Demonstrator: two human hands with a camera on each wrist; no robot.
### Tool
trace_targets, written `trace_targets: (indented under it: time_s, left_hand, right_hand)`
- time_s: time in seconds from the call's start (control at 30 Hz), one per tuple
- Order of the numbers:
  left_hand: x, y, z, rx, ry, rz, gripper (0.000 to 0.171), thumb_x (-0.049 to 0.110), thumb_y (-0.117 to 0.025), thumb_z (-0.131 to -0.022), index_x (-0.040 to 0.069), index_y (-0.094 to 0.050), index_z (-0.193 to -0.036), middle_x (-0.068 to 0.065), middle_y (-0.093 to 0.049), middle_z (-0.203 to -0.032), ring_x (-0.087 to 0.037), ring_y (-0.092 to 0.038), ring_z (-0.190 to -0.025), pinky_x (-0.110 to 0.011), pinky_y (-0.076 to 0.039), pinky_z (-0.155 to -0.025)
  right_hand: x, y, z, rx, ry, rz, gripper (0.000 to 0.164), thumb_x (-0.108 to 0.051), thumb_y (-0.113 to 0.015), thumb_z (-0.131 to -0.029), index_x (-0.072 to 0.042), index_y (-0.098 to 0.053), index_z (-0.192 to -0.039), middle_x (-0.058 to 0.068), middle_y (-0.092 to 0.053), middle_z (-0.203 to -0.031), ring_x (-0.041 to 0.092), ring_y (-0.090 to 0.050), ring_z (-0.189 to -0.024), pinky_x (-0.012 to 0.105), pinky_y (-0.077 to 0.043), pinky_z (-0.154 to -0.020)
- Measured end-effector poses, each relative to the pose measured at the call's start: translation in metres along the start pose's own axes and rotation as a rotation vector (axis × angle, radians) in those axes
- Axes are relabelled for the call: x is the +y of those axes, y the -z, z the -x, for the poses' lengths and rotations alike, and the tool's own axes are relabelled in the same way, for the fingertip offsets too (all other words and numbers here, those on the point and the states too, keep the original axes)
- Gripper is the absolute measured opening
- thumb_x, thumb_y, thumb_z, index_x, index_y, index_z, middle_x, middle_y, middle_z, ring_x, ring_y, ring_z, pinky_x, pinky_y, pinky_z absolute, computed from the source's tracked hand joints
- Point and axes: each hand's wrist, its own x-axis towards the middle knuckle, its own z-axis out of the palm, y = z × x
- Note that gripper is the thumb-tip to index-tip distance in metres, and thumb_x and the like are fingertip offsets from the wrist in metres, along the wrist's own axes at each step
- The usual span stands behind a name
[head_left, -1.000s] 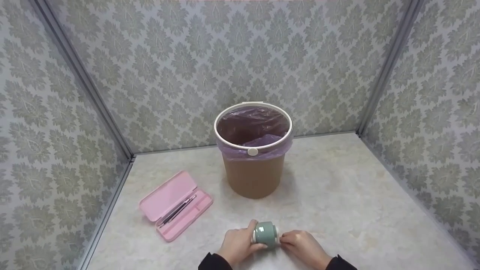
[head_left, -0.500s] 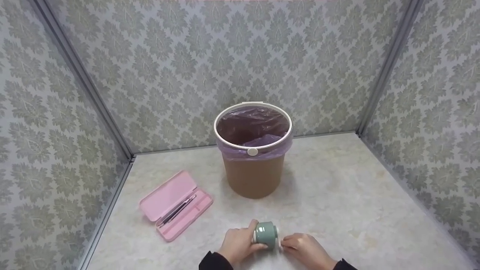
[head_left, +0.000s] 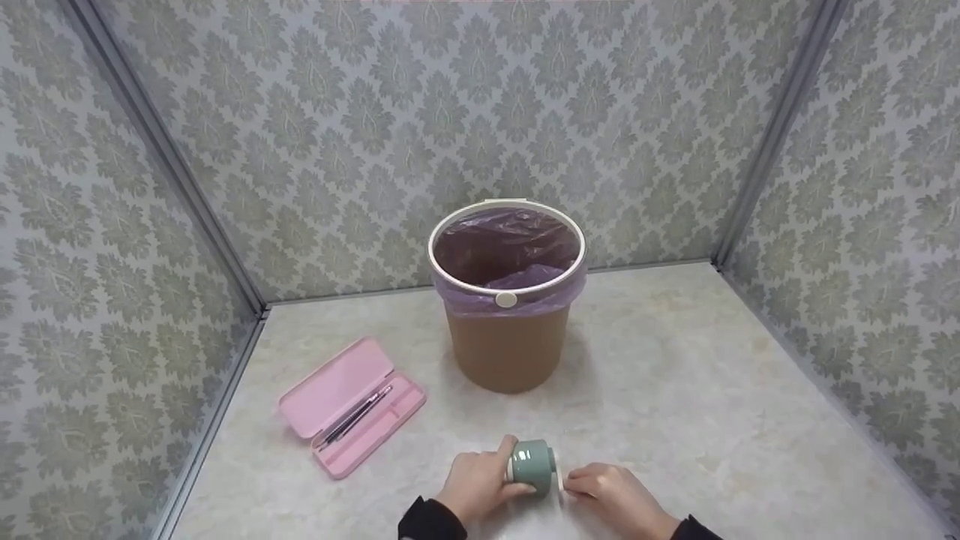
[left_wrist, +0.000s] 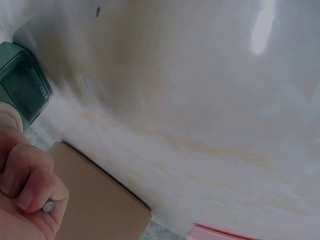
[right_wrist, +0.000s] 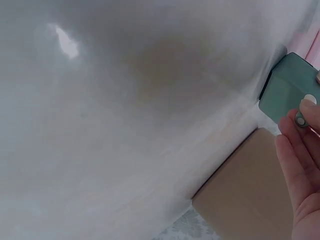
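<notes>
In the head view, a green pencil sharpener (head_left: 532, 466) with a cream left end lies close to the front of the table. My left hand (head_left: 478, 484) grips its left end, one finger over the top and the thumb below. From the curled fingers in the left wrist view peeks the small round grey tip of a thin rod (left_wrist: 48, 206), its length hidden in the hand. Thumb and fingers of my right hand (head_left: 616, 495) pinch the small knob of the crank handle (right_wrist: 300, 120) on the sharpener's right side. The crank's pale arm (head_left: 559, 477) runs between sharpener and hand.
Behind the hands stands a brown bin (head_left: 510, 349) with a purple liner bag (head_left: 536, 277). An open pink pencil case (head_left: 367, 442) with dark pens (head_left: 356, 418) in it lies to the left. Patterned walls (head_left: 480, 112) enclose the table (head_left: 675, 375) at back and sides.
My right hand has shifted slightly right and the crank arm has changed its angle. My left hand keeps its grip on the pencil sharpener. The head view has tilted a little.
</notes>
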Motion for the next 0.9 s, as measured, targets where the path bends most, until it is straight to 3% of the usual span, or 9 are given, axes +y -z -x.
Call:
trace_targets:
  time_s: [0.13,0.3,0.7,0.9]
  left_hand:
    - [0.0009,0.0014,-0.0005,-0.015,0.000,0.012,0.063,0.068,-0.055,-0.071,0.021,-0.041,-0.109,0.003,-0.063,-0.062,-0.012,-0.054,-0.048,-0.026,-0.030,-0.043]
    - [0.0008,0.0011,0.0007,0.017,-0.001,-0.009,0.064,0.069,-0.055,-0.070,0.020,-0.042,-0.109,0.004,-0.060,-0.058,-0.012,-0.051,-0.045,-0.026,-0.029,-0.042]
    - [0.0002,0.0020,0.0002,0.013,-0.018,-0.011,0.064,0.071,-0.053,-0.070,0.020,-0.043,-0.108,0.003,-0.058,-0.056,-0.012,-0.049,-0.044,-0.026,-0.029,-0.043]
    - [0.0008,0.0013,-0.0032,0.007,-0.025,-0.015,0.064,0.071,-0.054,-0.069,0.021,-0.043,-0.108,0.003,-0.058,-0.056,-0.012,-0.049,-0.044,-0.026,-0.028,-0.043]
  right_hand:
    - [-0.0016,0.0044,-0.0012,-0.003,0.007,0.013,0.017,-0.009,-0.070,-0.076,-0.015,-0.072,-0.091,-0.006,-0.070,-0.087,0.005,-0.065,-0.078,0.014,-0.048,-0.069]
    - [-0.0028,0.0077,-0.0032,-0.006,0.019,0.045,0.016,-0.011,-0.070,-0.077,-0.016,-0.072,-0.092,-0.007,-0.070,-0.088,0.005,-0.065,-0.079,0.015,-0.048,-0.069]
    - [-0.0024,0.0074,-0.0039,0.050,0.061,0.105,0.017,-0.011,-0.074,-0.072,-0.018,-0.072,-0.087,-0.009,-0.068,-0.083,0.002,-0.063,-0.075,0.015,-0.048,-0.067]
    - [-0.0015,0.0110,-0.0031,0.011,0.055,0.097,0.018,-0.010,-0.073,-0.072,-0.017,-0.071,-0.089,-0.008,-0.068,-0.085,0.003,-0.063,-0.076,0.015,-0.048,-0.065]
